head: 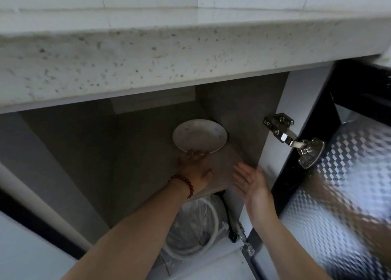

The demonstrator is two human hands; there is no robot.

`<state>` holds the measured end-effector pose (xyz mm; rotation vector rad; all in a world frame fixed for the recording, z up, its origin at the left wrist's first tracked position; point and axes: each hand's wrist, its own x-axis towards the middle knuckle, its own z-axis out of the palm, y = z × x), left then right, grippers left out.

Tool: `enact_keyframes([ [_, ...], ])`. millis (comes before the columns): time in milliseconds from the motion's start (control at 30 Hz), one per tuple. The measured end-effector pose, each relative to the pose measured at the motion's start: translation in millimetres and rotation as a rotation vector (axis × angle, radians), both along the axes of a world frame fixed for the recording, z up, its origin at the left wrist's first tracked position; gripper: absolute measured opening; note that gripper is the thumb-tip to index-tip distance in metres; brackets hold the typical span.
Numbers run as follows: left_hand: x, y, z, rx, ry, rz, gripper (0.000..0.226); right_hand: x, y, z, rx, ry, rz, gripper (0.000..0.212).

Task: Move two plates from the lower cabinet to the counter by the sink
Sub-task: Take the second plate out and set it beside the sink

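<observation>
A white plate [200, 136] lies on the grey shelf [220, 174] inside the open lower cabinet, close to the right wall. My left hand [195, 169], with a red bead bracelet at the wrist, reaches in and its fingertips touch the plate's near rim. Whether they grip the rim is hidden. My right hand [251, 180] hovers open, fingers spread, at the shelf's front right corner, apart from the plate. I cannot tell if a second plate lies beneath the white one. The speckled stone counter [169, 57] runs above the cabinet.
The cabinet door [349, 174] stands open at right, with a checkered reflective panel and metal hinges [296, 140]. Below the shelf sits a clear plastic bag with a coiled white hose [196, 233]. White tiles back the counter.
</observation>
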<state>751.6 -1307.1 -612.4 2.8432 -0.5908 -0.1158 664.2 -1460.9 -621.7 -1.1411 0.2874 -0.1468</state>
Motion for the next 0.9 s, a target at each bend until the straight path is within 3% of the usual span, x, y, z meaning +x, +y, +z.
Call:
enact_keyframes([
  [633,-83,26,-7,-0.117,0.019,-0.042,0.064,-12,15,-5,-0.013,0.012,0.027,0.044],
  [900,-124,32,-11,-0.061,-0.026,-0.017,0.064,-16,17,-7,0.014,0.006,0.015,0.045],
])
